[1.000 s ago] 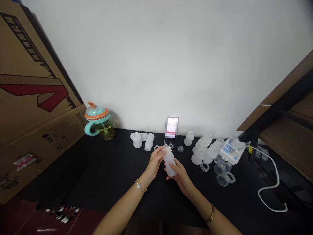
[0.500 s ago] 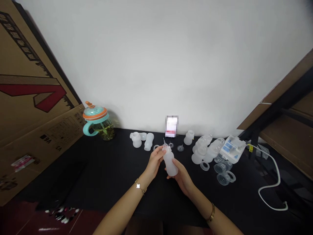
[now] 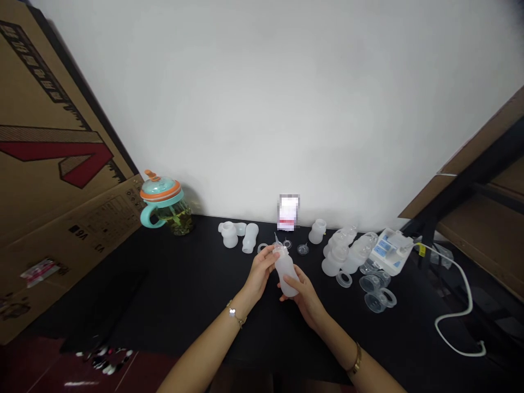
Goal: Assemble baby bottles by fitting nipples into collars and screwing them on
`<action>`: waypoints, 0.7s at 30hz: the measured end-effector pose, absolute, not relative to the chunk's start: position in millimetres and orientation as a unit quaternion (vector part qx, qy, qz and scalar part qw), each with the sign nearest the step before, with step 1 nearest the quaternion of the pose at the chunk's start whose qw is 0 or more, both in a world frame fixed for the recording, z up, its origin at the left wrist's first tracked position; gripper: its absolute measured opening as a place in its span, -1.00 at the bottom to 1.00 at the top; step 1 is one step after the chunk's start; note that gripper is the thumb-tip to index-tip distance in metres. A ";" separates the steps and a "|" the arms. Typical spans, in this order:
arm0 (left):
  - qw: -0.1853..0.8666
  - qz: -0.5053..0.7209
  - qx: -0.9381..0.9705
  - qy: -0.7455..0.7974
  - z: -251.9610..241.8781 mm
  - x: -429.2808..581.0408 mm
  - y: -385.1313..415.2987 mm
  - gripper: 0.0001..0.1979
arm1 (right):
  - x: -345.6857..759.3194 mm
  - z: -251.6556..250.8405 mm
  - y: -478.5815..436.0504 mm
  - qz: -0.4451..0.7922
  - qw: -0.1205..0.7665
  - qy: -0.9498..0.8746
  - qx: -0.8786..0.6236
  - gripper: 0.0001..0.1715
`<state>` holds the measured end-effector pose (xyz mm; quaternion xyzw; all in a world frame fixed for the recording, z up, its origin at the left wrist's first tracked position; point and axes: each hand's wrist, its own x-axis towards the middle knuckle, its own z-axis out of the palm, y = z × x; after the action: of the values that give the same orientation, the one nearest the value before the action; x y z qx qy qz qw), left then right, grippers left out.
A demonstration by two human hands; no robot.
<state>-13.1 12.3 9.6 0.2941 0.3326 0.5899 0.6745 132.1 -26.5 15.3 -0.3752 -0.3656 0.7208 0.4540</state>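
Over the black table, a frosted white baby bottle (image 3: pixel 287 273) is tilted with its top leaning away to the left. Its body rests in my right hand (image 3: pixel 305 297), with the thumb across the front and fingers underneath. My left hand (image 3: pixel 261 271) is closed at the bottle's neck, its fingers on the collar. A clear nipple (image 3: pixel 278 243) with a thin pointed tip sticks up there, partly behind my fingers. Just beyond lie a clear nipple part (image 3: pixel 303 249) and a white ring (image 3: pixel 262 248), the ring partly covered by my left hand.
Empty bottles (image 3: pixel 250 238) lie at the back left, with another bottle (image 3: pixel 317 231) at the back. Several capped bottles (image 3: pixel 335 259), clear cups (image 3: pixel 375 300) and a white device (image 3: pixel 392 251) with a cable are on the right. A phone (image 3: pixel 288 213) leans on the wall; a teapot (image 3: pixel 166 204) stands left.
My right thumb has moved down and across the front of the bottle. The left hand stays at the neck; the view has shifted slightly.
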 end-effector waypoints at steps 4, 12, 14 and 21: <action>0.672 0.591 0.301 0.330 8.8 -13.1 12.8 -0.60 | 132.8 15.1 -26.4 0.729 0.451 -0.359 -0.369 -0.54; 0.677 0.589 0.294 0.329 12.9 -13.1 11.7 -0.58 | 131.1 9.4 -25.6 0.729 0.460 -0.337 -0.378 -0.53; 0.678 0.588 0.296 0.327 12.6 -13.0 11.6 -0.58 | 130.7 9.0 -25.8 0.723 0.464 -0.337 -0.385 -0.53; 0.673 0.590 0.300 0.329 9.5 -13.3 11.7 -0.60 | 130.4 12.8 -27.1 0.701 0.456 -0.398 -0.378 -0.48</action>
<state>-13.3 11.7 9.5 0.3003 0.3290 0.5904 0.6730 130.4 -27.1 12.8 -0.3778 -0.3977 0.7011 0.4557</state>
